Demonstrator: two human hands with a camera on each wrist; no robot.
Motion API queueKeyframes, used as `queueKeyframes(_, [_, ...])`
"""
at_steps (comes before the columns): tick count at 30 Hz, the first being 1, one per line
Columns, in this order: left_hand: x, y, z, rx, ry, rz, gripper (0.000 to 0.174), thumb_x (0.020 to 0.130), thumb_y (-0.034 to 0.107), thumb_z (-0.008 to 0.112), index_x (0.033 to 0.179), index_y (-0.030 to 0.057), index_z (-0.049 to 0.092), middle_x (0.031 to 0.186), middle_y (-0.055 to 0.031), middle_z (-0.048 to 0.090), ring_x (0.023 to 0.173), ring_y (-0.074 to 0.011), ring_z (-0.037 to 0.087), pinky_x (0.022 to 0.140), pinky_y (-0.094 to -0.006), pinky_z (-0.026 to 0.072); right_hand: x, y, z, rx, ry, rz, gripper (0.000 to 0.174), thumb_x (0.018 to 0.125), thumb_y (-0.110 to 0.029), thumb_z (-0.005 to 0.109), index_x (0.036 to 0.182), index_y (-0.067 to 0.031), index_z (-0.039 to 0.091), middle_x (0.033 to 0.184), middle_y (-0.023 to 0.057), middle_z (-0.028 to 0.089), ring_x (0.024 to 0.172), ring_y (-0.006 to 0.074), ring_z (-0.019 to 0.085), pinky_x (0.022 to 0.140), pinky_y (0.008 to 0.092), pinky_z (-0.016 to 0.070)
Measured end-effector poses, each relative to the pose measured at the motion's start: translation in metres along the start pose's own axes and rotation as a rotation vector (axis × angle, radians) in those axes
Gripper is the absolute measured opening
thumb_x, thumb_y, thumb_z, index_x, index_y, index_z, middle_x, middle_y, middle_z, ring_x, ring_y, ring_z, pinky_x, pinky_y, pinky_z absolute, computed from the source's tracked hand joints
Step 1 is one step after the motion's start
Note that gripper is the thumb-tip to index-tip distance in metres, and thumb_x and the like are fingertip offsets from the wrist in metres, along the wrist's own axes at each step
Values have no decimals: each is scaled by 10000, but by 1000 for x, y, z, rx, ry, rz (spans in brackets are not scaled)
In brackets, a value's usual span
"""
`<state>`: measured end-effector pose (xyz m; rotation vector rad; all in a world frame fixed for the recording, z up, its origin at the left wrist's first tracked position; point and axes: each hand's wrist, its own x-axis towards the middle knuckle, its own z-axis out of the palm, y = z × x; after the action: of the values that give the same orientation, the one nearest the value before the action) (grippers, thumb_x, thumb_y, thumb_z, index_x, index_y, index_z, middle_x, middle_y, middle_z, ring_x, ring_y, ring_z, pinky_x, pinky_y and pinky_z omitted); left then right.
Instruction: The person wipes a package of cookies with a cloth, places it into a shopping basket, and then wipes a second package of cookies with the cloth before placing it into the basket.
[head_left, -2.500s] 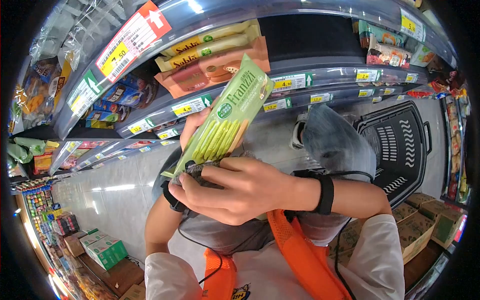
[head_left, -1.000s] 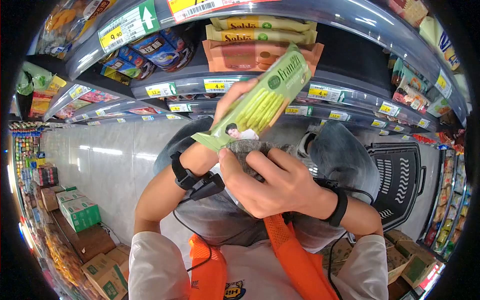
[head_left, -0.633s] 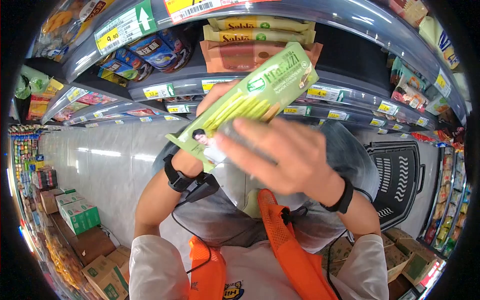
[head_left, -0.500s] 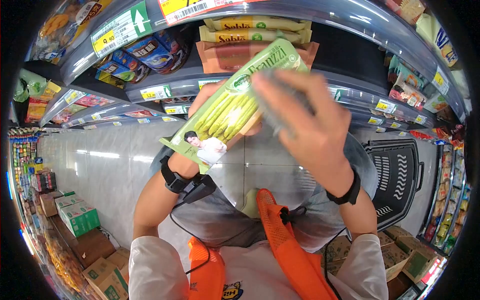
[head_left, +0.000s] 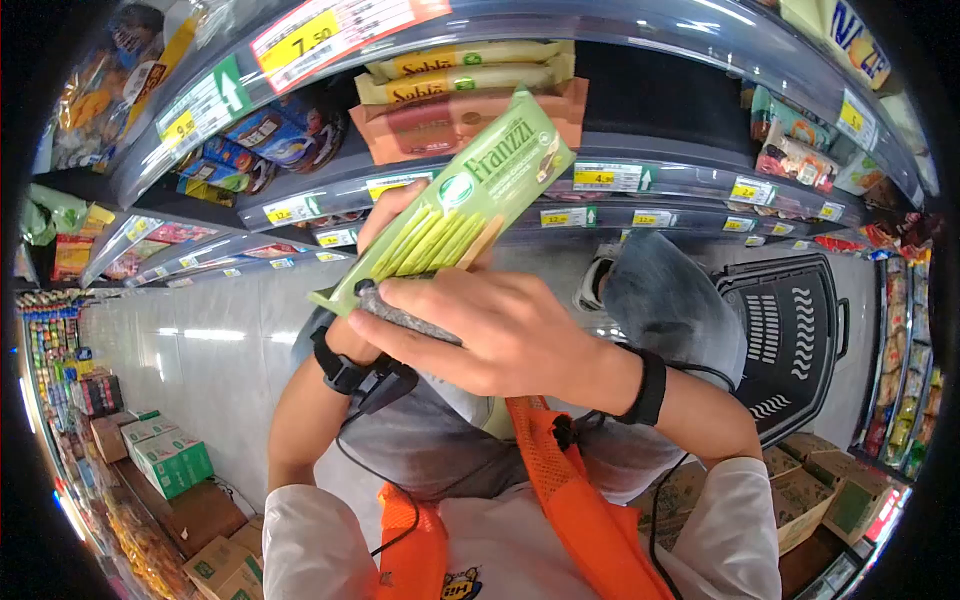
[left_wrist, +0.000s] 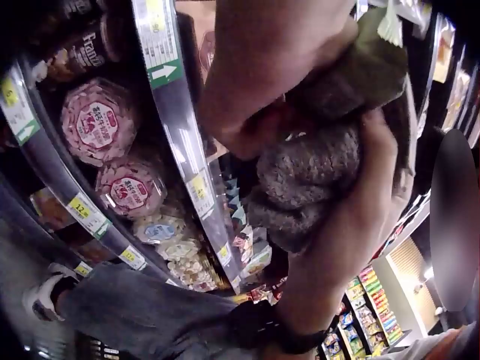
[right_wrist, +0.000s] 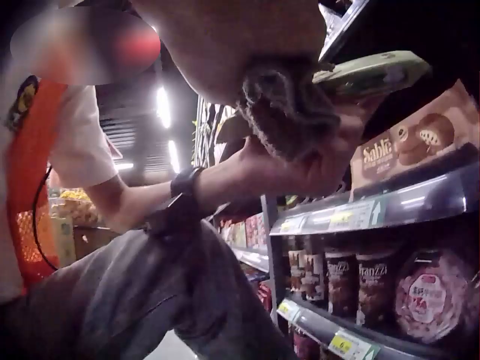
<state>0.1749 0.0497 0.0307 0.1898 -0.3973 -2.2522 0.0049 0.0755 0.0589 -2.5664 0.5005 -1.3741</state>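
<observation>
A green Franzzi biscuit packet (head_left: 470, 200) lies tilted across the middle of the head view, front up. Behind it my left hand (head_left: 393, 213) grips it, with most of that hand hidden under the packet. My right hand (head_left: 490, 325) holds a grey fuzzy cloth (head_left: 405, 316) against the packet's lower left end, covering part of the printed picture. Bunched folds of the cloth (left_wrist: 311, 176) show in the left wrist view. From the right wrist view, the packet (right_wrist: 382, 73) appears edge-on beyond the cloth (right_wrist: 289, 112).
Just ahead is a shelf with Sablé packets (head_left: 450, 115) and a clear price-tag rail (head_left: 610, 178). A black shopping basket (head_left: 785, 340) stands on the floor at right, beside my knee. Cardboard boxes (head_left: 800, 490) sit behind it, and a green-white carton (head_left: 170, 460) at left.
The right hand and cloth went from the packet's lower end up towards its lettering, then back down to the lower left end. The left hand keeps its grip on the packet.
</observation>
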Motion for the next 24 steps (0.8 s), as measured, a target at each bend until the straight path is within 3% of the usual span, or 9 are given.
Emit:
queueKeyframes(2, [3, -2, 2, 228, 395, 129, 270, 1007, 242, 514, 1153, 39, 618, 1034, -91, 669, 958, -162, 632, 834, -293, 528, 2, 10, -11, -32, 19, 25, 395, 768, -47, 689, 1136, -170, 760, 1047, 35, 651, 800, 144, 675, 624, 265, 577])
queueKeyframes(6, [4, -22, -9, 925, 679, 443, 343, 991, 314, 517, 1162, 34, 616, 969, -65, 640, 877, -164, 607, 786, -326, 501, 9, 40, -33, -120, 62, 186, 427, 751, -88, 688, 1170, -170, 701, 1063, 51, 605, 875, 211, 677, 677, 315, 581])
queueKeyframes(9, [5, -7, -14, 111, 7, 195, 364, 982, 311, 498, 1191, 31, 600, 1022, -113, 652, 861, -201, 581, 664, -330, 407, 13, 56, -50, -102, 173, 337, 486, 719, 19, 669, 1173, -143, 729, 1038, 79, 641, 896, 229, 672, 727, 313, 556])
queueKeyframes(11, [8, -7, -16, 98, -34, 147, 394, 974, 333, 494, 1187, 19, 599, 1051, -141, 659, 851, -218, 572, 631, -319, 358, 14, 66, -55, -69, 251, 397, 504, 718, 67, 643, 1177, -120, 739, 1021, 93, 660, 894, 227, 667, 757, 304, 532])
queueKeyframes(12, [2, -12, -2, 62, 201, 171, 477, 961, 383, 504, 1222, -7, 589, 1102, -168, 664, 855, -245, 587, 681, -352, 423, 14, 70, -58, -48, 275, 413, 501, 727, 72, 630, 1181, -110, 736, 1022, 96, 662, 884, 224, 666, 769, 300, 522])
queueKeyframes(15, [8, -17, 36, 271, 636, 177, 350, 958, 402, 437, 1020, 93, 591, 851, -38, 530, 742, -191, 422, 673, -341, 324, 14, 77, -66, 29, 254, 469, 422, 765, 30, 641, 1162, -80, 731, 983, 123, 667, 857, 252, 663, 757, 314, 512])
queueKeyframes(16, [-5, -8, 15, 213, 452, 122, 602, 945, 429, 533, 1320, -42, 547, 1185, -189, 656, 941, -303, 639, 826, -415, 508, 14, 78, -67, 77, 225, 512, 402, 756, 4, 654, 1141, -77, 733, 963, 142, 664, 856, 295, 665, 758, 348, 520])
queueKeyframes(21, [-18, -1, -9, 39, 282, 160, 581, 957, 413, 527, 1349, -16, 534, 1323, -194, 604, 1146, -335, 623, 921, -420, 499, 8, 84, -69, 164, 137, 594, 350, 770, -34, 659, 1113, -53, 723, 925, 171, 654, 837, 351, 661, 750, 385, 520])
queueKeyframes(24, [-18, -4, -4, 92, 245, 191, 517, 966, 397, 503, 1306, 12, 559, 1258, -168, 623, 1081, -322, 621, 893, -416, 482, 9, 80, -63, 105, 204, 527, 358, 770, -18, 654, 1122, -51, 712, 931, 164, 640, 841, 346, 652, 752, 380, 518])
